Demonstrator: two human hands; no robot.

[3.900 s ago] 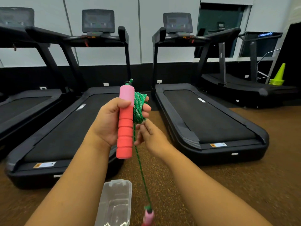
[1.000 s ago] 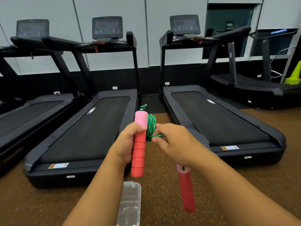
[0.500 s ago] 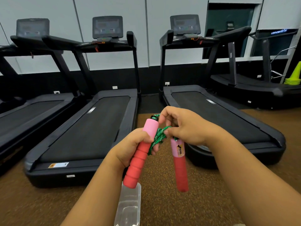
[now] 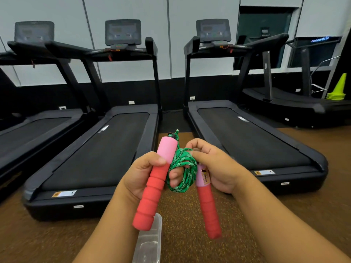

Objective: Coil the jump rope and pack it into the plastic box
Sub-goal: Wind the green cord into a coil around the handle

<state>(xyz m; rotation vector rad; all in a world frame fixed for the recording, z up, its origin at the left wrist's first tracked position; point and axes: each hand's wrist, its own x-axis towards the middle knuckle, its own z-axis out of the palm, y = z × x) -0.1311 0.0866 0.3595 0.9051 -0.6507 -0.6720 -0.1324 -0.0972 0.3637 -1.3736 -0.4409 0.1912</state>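
Note:
My left hand (image 4: 142,173) grips one red and pink foam handle (image 4: 153,188) of the jump rope, held tilted in front of me. The green rope (image 4: 185,169) is wound in a coil around the fingers of that hand. My right hand (image 4: 216,166) holds the second red and pink handle (image 4: 207,204) at its pink top, right beside the coil, with that handle hanging down. The clear plastic box (image 4: 150,242) lies open on the brown floor below my hands, partly hidden by the left handle and forearm.
Three black treadmills (image 4: 98,149) stand side by side ahead, their rear ends close to the box, with a fourth machine at the far right. A stack of yellow-green cones (image 4: 337,88) sits at the right. Brown speckled floor (image 4: 284,209) stretches around me.
The last rope has been wound onto the coil. The second handle, which dangled below my right hand, has been drawn up beside the coil, and both hands have lowered a little.

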